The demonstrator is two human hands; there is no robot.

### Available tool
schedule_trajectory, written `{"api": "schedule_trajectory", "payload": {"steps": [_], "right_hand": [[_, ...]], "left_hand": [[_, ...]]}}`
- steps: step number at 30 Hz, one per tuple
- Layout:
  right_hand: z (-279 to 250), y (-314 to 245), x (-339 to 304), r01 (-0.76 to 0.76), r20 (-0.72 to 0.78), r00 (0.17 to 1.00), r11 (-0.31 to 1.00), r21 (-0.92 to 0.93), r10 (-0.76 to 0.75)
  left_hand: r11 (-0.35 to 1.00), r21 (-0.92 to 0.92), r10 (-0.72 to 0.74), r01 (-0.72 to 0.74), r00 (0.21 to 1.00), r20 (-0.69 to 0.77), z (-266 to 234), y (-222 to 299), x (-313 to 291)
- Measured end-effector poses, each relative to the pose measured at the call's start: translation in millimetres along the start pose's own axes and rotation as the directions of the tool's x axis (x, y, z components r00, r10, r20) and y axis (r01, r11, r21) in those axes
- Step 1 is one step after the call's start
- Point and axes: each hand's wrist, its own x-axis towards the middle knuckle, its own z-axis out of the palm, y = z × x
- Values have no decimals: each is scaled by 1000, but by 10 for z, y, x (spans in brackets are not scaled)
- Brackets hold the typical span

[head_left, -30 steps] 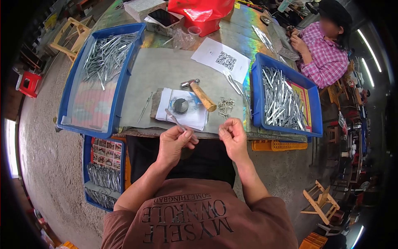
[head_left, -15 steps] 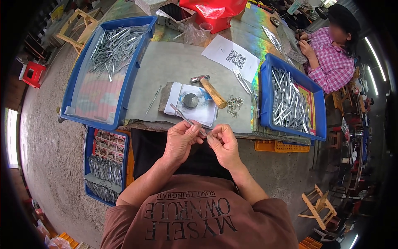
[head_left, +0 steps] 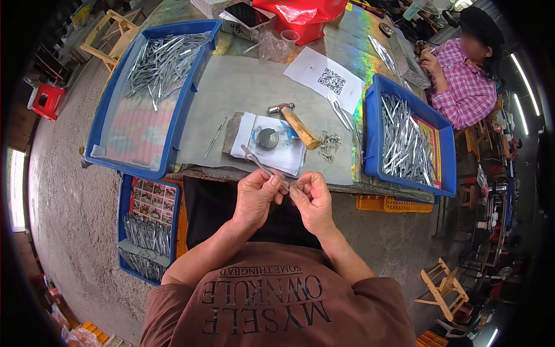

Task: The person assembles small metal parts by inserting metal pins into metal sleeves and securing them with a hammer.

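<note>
A slim silver metal piece (head_left: 255,159) with a flattened far end slants up and left from my left hand (head_left: 253,199), whose thumb and fingers are closed round it. Pinched together at the near end of that piece is my right hand (head_left: 314,202); its fingertips hide whatever lies between them. Both hands are in front of the table edge. Just beyond, a round grey metal block (head_left: 267,139) rests on white paper (head_left: 244,134). The hammer (head_left: 299,128) with its wooden handle lies beside the block. Right of the handle is a pile of small metal pins (head_left: 328,147).
Blue trays of slender metal pieces stand at left (head_left: 191,98) and right (head_left: 373,139). A similar piece (head_left: 215,137) lies alone on the grey sheet. Behind are a printed paper sheet (head_left: 309,69) and a red bag (head_left: 306,17). A co-worker (head_left: 462,87) sits at far right.
The view has shifted slightly. My hands keep nearly the same hold on the metal piece. At far right, the co-worker's hands have moved a little.
</note>
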Motion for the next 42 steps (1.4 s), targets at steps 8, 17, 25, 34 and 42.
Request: {"api": "schedule_trajectory", "payload": {"steps": [8,17,25,34,42], "right_hand": [[39,59,70,-4,-108,994,988,155,21],[24,57,36,4,-65,998,997,81,2],[-89,39,-53,4,-79,997,999,47,0],[-159,38,-98,-4,-91,996,1000,-11,3],[-189,42,-107,-11,-108,994,1000,-4,11]], "left_hand": [[986,135,101,-94,994,-45,5,11,13],[977,138,172,-162,983,-68,-45,178,135],[823,480,341,-303,940,9,-68,461,528],[685,656,375,-317,925,56,-64,437,706],[638,708,371,-303,927,62,-35,451,687]]}}
